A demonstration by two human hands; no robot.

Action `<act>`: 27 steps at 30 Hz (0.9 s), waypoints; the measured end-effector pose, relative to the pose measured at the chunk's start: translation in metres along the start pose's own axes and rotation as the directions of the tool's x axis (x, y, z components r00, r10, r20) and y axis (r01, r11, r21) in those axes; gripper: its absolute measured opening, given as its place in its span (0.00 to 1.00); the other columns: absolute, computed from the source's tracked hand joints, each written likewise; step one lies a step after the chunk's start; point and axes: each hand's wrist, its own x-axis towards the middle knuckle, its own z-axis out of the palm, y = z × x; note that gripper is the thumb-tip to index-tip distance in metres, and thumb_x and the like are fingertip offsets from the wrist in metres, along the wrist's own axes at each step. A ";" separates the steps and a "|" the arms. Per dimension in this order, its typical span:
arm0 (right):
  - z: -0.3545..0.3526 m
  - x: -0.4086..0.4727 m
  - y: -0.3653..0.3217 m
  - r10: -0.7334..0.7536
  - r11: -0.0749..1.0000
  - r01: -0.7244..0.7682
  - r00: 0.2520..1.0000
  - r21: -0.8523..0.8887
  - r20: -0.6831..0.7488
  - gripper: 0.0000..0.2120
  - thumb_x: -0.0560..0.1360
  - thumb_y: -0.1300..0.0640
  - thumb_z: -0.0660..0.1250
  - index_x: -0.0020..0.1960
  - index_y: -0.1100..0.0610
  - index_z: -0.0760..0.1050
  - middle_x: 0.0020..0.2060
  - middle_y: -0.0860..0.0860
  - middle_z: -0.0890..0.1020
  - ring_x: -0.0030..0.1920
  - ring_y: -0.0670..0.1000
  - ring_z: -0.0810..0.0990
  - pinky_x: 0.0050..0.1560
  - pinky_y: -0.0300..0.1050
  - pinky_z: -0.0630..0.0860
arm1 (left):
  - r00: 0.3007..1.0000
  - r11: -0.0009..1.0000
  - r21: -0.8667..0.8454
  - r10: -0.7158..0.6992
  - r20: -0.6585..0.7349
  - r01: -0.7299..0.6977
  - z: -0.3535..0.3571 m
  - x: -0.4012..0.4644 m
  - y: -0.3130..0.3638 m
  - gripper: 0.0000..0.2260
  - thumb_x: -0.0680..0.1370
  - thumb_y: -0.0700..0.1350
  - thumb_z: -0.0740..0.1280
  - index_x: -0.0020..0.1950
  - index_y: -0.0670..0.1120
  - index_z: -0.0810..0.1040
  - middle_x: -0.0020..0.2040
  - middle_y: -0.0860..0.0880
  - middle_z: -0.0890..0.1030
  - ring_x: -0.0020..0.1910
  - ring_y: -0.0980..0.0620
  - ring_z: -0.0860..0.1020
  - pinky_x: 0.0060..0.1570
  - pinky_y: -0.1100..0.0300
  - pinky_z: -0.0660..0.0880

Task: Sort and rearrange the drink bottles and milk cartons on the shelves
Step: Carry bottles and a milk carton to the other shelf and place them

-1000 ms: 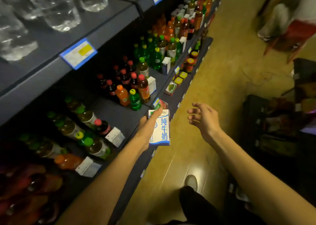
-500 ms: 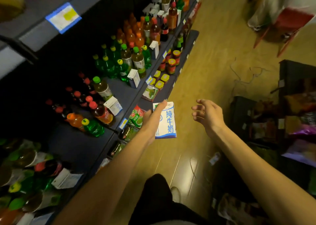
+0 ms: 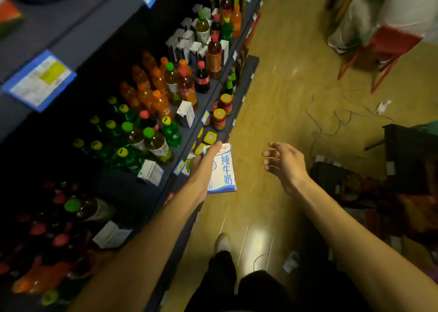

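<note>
My left hand (image 3: 204, 169) grips a white and blue milk carton (image 3: 224, 170) with blue Chinese lettering, held in the aisle just off the shelf's front edge. My right hand (image 3: 285, 163) hovers to the right of the carton with fingers spread and nothing in it. On the dark shelf (image 3: 189, 141) to the left stand green-capped bottles (image 3: 155, 141), orange bottles (image 3: 151, 93) and red-capped dark bottles (image 3: 202, 77). Small milk cartons stand among them: one (image 3: 186, 114) near the shelf front, one (image 3: 150, 174) lower left, several (image 3: 187, 43) farther back.
A lower shelf holds red-lidded jars (image 3: 219, 118) and yellow-lidded tubs (image 3: 209, 137). The wooden floor (image 3: 272, 98) runs ahead, with loose cables (image 3: 331, 120). Red chair legs (image 3: 384, 58) stand at top right, dark crates (image 3: 407, 160) at right. My shoe (image 3: 222, 242) is below.
The view has travelled forward along the aisle, so shelf items slid down and left in the frame. The left hand kept hold of the carton; the right hand stayed empty beside it.
</note>
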 end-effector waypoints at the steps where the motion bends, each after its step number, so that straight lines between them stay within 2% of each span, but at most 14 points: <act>1: 0.001 0.015 -0.009 -0.005 1.000 0.005 1.000 0.007 -0.002 0.08 0.82 0.61 0.57 0.54 0.62 0.74 0.37 0.57 0.79 0.31 0.51 0.75 0.33 0.44 0.73 | 1.000 1.000 0.003 0.005 -0.004 -0.005 0.008 0.013 0.012 0.26 0.69 0.64 0.72 0.55 0.45 0.79 0.49 0.43 0.85 0.44 0.44 0.84 0.40 0.52 0.81; 4: 0.002 0.057 -0.029 0.011 1.000 -0.011 1.000 0.016 -0.017 0.08 0.82 0.61 0.57 0.55 0.62 0.73 0.37 0.56 0.79 0.31 0.51 0.76 0.33 0.44 0.73 | 1.000 1.000 0.010 -0.016 0.009 0.015 0.032 0.049 0.040 0.23 0.72 0.63 0.70 0.55 0.46 0.82 0.49 0.43 0.85 0.45 0.44 0.84 0.46 0.50 0.80; 7: -0.002 0.101 -0.047 0.033 0.999 -0.032 0.999 0.034 -0.029 0.08 0.82 0.60 0.57 0.56 0.62 0.74 0.38 0.57 0.79 0.31 0.51 0.76 0.34 0.44 0.73 | 0.999 0.998 0.034 -0.052 0.016 0.052 0.060 0.084 0.061 0.22 0.71 0.63 0.71 0.51 0.46 0.83 0.45 0.44 0.86 0.43 0.43 0.84 0.47 0.48 0.81; 10: -0.010 0.149 -0.070 0.052 0.997 -0.050 0.998 0.053 -0.038 0.08 0.82 0.60 0.58 0.55 0.61 0.74 0.37 0.56 0.79 0.31 0.51 0.75 0.34 0.45 0.72 | 0.997 0.996 0.046 -0.072 0.026 0.071 0.091 0.120 0.079 0.30 0.64 0.67 0.73 0.55 0.46 0.82 0.47 0.42 0.86 0.47 0.39 0.84 0.53 0.39 0.79; 13: -0.018 0.208 -0.101 0.052 0.997 -0.049 0.998 0.057 -0.043 0.07 0.82 0.60 0.58 0.52 0.61 0.74 0.36 0.56 0.79 0.30 0.52 0.75 0.33 0.45 0.72 | 0.996 0.995 0.049 -0.092 -0.006 0.093 0.128 0.160 0.103 0.34 0.63 0.69 0.72 0.58 0.46 0.79 0.49 0.43 0.85 0.47 0.41 0.84 0.48 0.44 0.82; 15: -0.024 0.249 -0.124 0.047 0.997 -0.045 0.998 0.055 -0.041 0.07 0.82 0.60 0.58 0.50 0.60 0.74 0.36 0.56 0.79 0.30 0.52 0.74 0.33 0.45 0.71 | 0.995 0.994 0.041 -0.095 -0.033 0.097 0.157 0.187 0.121 0.30 0.66 0.68 0.71 0.57 0.47 0.79 0.49 0.43 0.85 0.44 0.44 0.84 0.38 0.53 0.81; 16: -0.026 0.269 -0.137 0.050 0.998 -0.049 0.998 0.051 -0.034 0.08 0.82 0.60 0.58 0.50 0.60 0.74 0.35 0.56 0.79 0.30 0.52 0.74 0.33 0.45 0.71 | 0.995 0.995 0.035 -0.089 -0.052 0.091 0.172 0.199 0.132 0.28 0.68 0.67 0.71 0.56 0.46 0.80 0.48 0.43 0.85 0.43 0.45 0.84 0.36 0.55 0.80; 20: -0.032 0.343 -0.187 0.063 0.998 -0.063 0.998 0.005 0.015 0.08 0.82 0.60 0.57 0.50 0.59 0.75 0.35 0.55 0.79 0.30 0.51 0.75 0.33 0.44 0.72 | 0.993 0.996 -0.022 -0.090 -0.074 0.088 0.224 0.242 0.173 0.34 0.62 0.69 0.72 0.57 0.46 0.81 0.49 0.42 0.85 0.48 0.41 0.84 0.51 0.43 0.81; 24: -0.018 0.413 -0.227 0.060 0.997 -0.056 0.996 -0.047 0.066 0.09 0.82 0.59 0.57 0.48 0.57 0.75 0.35 0.54 0.79 0.27 0.49 0.75 0.28 0.39 0.73 | 0.991 0.994 -0.077 -0.089 -0.098 0.081 0.256 0.282 0.208 0.38 0.58 0.71 0.71 0.57 0.45 0.81 0.48 0.42 0.85 0.49 0.40 0.84 0.52 0.41 0.80; 26: -0.003 0.444 -0.241 0.070 0.996 -0.064 0.993 -0.065 0.095 0.09 0.82 0.59 0.57 0.47 0.56 0.75 0.35 0.54 0.79 0.27 0.48 0.76 0.27 0.37 0.73 | 0.987 0.991 -0.108 -0.092 -0.134 0.078 0.264 0.299 0.222 0.37 0.59 0.70 0.72 0.56 0.44 0.81 0.49 0.42 0.85 0.48 0.40 0.84 0.49 0.46 0.81; 27: 0.008 0.459 -0.247 0.074 0.995 -0.065 0.990 -0.076 0.117 0.09 0.82 0.59 0.57 0.48 0.56 0.75 0.35 0.54 0.80 0.27 0.48 0.76 0.27 0.37 0.73 | 0.983 0.991 -0.119 -0.086 -0.162 0.067 0.266 0.308 0.230 0.33 0.62 0.68 0.72 0.56 0.45 0.81 0.48 0.42 0.85 0.48 0.42 0.84 0.46 0.49 0.81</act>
